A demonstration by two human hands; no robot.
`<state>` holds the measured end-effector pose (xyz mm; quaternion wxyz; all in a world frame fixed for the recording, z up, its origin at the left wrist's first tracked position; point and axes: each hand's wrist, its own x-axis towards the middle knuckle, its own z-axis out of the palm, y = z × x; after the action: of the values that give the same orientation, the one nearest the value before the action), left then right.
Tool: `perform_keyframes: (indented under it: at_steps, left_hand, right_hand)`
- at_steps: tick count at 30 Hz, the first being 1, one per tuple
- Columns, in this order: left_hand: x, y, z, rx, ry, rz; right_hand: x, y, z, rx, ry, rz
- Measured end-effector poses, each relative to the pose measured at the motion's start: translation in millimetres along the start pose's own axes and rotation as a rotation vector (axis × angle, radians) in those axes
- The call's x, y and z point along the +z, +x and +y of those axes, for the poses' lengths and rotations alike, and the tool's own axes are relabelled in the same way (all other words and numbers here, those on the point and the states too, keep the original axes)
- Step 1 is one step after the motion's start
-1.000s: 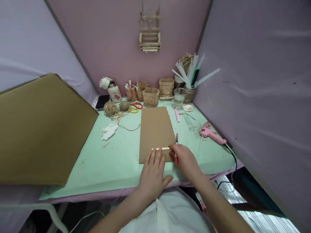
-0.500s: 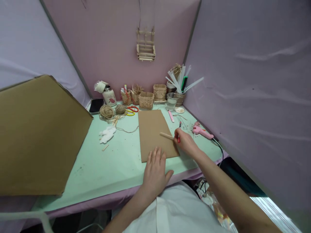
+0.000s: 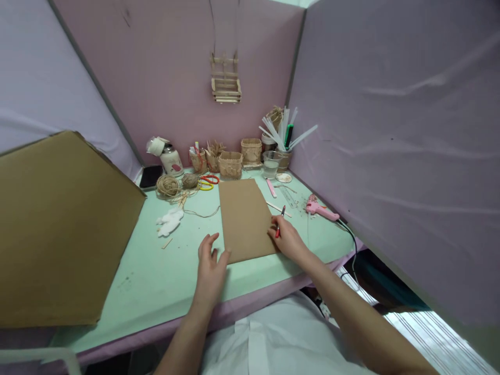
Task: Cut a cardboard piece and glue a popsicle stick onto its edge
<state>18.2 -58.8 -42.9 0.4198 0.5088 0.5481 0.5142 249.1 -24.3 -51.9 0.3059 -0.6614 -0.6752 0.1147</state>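
A flat brown cardboard sheet (image 3: 246, 219) lies on the pale green counter (image 3: 156, 284). At the sheet's near left corner, the left hand (image 3: 211, 273) is half open, gripping nothing; at its right edge, the right hand (image 3: 288, 238) closes around a slim red pen (image 3: 277, 232), near a thin white stick (image 3: 273, 205).

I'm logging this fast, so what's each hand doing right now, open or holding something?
Left hand: open, at the small cardboard's left edge.
Right hand: holding the pen, at the cardboard's right edge.
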Motion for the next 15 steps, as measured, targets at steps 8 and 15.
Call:
perform_keyframes:
  at_steps: [8, 15]
  left_hand:
    - [-9, 29, 21, -0.448, -0.558, -0.168]
    - [-14, 24, 24, -0.528, -0.566, -0.438]
  right_hand:
    - [12, -8, -7, 0.019, 0.085, 0.084]
    - [-10, 1, -8, -0.018, -0.046, 0.039]
